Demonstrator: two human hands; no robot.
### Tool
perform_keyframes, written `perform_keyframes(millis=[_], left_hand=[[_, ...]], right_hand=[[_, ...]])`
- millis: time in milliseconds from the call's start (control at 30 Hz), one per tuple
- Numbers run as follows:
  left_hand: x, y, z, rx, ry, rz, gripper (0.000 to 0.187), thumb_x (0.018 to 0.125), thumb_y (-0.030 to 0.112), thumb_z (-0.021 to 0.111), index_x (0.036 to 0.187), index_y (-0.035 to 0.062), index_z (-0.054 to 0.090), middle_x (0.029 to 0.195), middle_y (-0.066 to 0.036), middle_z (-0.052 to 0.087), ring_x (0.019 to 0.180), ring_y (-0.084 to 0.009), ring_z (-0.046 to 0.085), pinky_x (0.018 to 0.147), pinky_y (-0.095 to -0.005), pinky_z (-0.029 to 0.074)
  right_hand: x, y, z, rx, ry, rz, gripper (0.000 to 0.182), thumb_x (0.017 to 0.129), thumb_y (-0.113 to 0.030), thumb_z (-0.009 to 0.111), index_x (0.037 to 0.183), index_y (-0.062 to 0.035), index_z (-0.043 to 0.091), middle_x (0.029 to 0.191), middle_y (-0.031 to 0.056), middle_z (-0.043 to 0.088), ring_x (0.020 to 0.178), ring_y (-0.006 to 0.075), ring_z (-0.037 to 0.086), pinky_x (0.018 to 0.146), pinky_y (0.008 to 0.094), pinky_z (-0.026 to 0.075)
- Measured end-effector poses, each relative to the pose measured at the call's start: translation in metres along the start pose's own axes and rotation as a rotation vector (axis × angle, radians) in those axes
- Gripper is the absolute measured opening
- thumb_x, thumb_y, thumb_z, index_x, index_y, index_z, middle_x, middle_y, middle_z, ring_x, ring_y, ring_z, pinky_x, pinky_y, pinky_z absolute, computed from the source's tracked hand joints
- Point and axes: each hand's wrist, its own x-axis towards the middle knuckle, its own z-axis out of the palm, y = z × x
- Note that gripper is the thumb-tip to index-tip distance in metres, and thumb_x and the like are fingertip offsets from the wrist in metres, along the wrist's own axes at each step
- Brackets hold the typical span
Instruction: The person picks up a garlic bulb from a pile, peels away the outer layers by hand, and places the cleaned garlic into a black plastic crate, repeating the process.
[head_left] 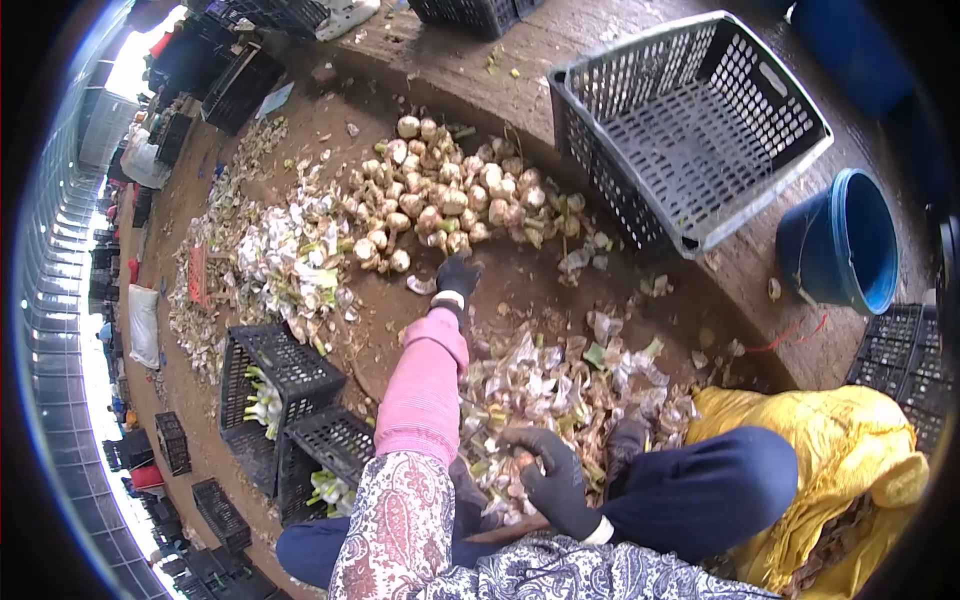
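My left hand (456, 279), in a dark glove below a pink sleeve, stretches forward to the near edge of a heap of garlic bulbs (452, 200). Its fingers point at the bulbs and look apart, with no bulb visible in them. Close to my lap is my right hand (562, 487), also gloved. Thumb and fingers are curved but apart, over a layer of garlic skins (540, 390). Between the fingertips only skins and scraps show.
An empty black crate (690, 140) stands on the raised ledge, beside a blue bucket (850, 240). Crates with trimmed garlic (265, 405) are at left, near a white-and-green garlic pile (290, 255). A yellow sack (820, 430) lies by my right knee.
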Motion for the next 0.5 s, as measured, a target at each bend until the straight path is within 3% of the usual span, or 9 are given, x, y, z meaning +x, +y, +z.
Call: perform_keyframes(millis=[67, 167, 267, 300, 333, 367, 433, 467, 500], left_hand=[[-0.001, 0.002, -0.014, -0.195, -0.038, -0.061, 0.041, 0.079, 0.039, 0.073, 0.108, 0.0093, 0.072, 0.107, -0.019, 0.071, 0.101, -0.0368, 0.066, 0.088, -0.0446, 0.052], [-0.035, 0.004, -0.022, -0.230, 0.106, 0.007, 0.030, 0.083, 0.035, 0.070, 0.099, 0.0088, 0.071, 0.093, -0.019, 0.070, 0.086, -0.0385, 0.067, 0.076, -0.0466, 0.052], [-0.115, 0.023, -0.043, -0.270, 0.136, 0.087, 0.023, 0.087, 0.031, 0.066, 0.089, 0.0083, 0.070, 0.078, -0.019, 0.069, 0.072, -0.0403, 0.067, 0.063, -0.0487, 0.053], [-0.151, 0.041, -0.065, -0.294, -0.002, 0.056, 0.025, 0.088, 0.032, 0.066, 0.095, 0.0093, 0.072, 0.082, -0.019, 0.070, 0.077, -0.0388, 0.069, 0.067, -0.0464, 0.054], [-0.195, 0.073, -0.098, -0.351, 0.076, 0.078, 0.028, 0.088, 0.034, 0.067, 0.104, 0.0121, 0.074, 0.088, -0.017, 0.072, 0.082, -0.0359, 0.070, 0.072, -0.0427, 0.055], [-0.224, 0.075, -0.103, -0.414, -0.004, 0.015, 0.032, 0.088, 0.036, 0.068, 0.112, 0.0151, 0.074, 0.092, -0.015, 0.073, 0.084, -0.0327, 0.072, 0.075, -0.0401, 0.056], [-0.277, 0.086, -0.125, -0.591, -0.061, 0.025, 0.025, 0.087, 0.031, 0.069, 0.103, 0.0112, 0.072, 0.088, -0.014, 0.073, 0.084, -0.0327, 0.072, 0.072, -0.0401, 0.056], [-0.296, 0.076, -0.118, -0.331, 0.001, 0.080, 0.026, 0.085, 0.026, 0.070, 0.104, 0.0084, 0.068, 0.082, -0.012, 0.072, 0.077, -0.0272, 0.072, 0.067, -0.0372, 0.054], [-0.315, 0.079, -0.125, -0.419, 0.089, 0.129, 0.028, 0.084, 0.024, 0.070, 0.106, 0.0074, 0.066, 0.079, -0.011, 0.071, 0.072, -0.0228, 0.070, 0.064, -0.0353, 0.053]], right_hand=[[0.002, -0.001, -0.002, -0.008, 0.005, 0.052, 0.028, 0.089, -0.004, 0.059, 0.115, -0.0032, 0.067, 0.110, 0.0134, 0.067, 0.103, 0.0265, 0.065, 0.091, 0.0358, 0.050], [0.007, 0.002, 0.001, 0.005, 0.006, 0.023, 0.029, 0.087, -0.005, 0.059, 0.115, -0.0031, 0.066, 0.110, 0.0138, 0.067, 0.104, 0.0263, 0.065, 0.092, 0.0357, 0.051], [0.010, 0.001, 0.003, -0.042, -0.021, 0.027, 0.043, 0.086, -0.006, 0.057, 0.129, -0.0042, 0.058, 0.124, 0.0153, 0.060, 0.111, 0.0308, 0.061, 0.097, 0.0394, 0.049], [0.012, -0.001, 0.005, -0.124, 0.004, -0.072, 0.046, 0.086, -0.006, 0.057, 0.132, -0.0044, 0.055, 0.127, 0.0159, 0.058, 0.116, 0.0319, 0.058, 0.100, 0.0406, 0.046], [0.013, 0.001, 0.006, -0.209, 0.032, -0.167, 0.050, 0.085, -0.006, 0.057, 0.135, -0.0046, 0.053, 0.130, 0.0165, 0.056, 0.120, 0.0330, 0.055, 0.103, 0.0418, 0.044], [0.012, 0.003, 0.007, -0.295, 0.062, -0.259, 0.053, 0.085, -0.006, 0.056, 0.138, -0.0048, 0.050, 0.132, 0.0171, 0.054, 0.124, 0.0341, 0.052, 0.107, 0.0430, 0.041], [0.007, 0.006, 0.013, -0.361, 0.108, -0.345, 0.056, 0.084, -0.007, 0.059, 0.140, -0.0046, 0.049, 0.136, 0.0180, 0.053, 0.127, 0.0352, 0.050, 0.109, 0.0445, 0.038], [0.005, 0.009, 0.016, -0.393, 0.136, -0.387, 0.058, 0.084, -0.007, 0.061, 0.141, -0.0046, 0.049, 0.138, 0.0184, 0.053, 0.129, 0.0357, 0.049, 0.111, 0.0452, 0.037], [0.004, 0.011, 0.016, -0.362, 0.078, -0.369, 0.058, 0.086, -0.010, 0.060, 0.143, -0.0055, 0.047, 0.141, 0.0177, 0.052, 0.131, 0.0358, 0.048, 0.112, 0.0446, 0.036]])
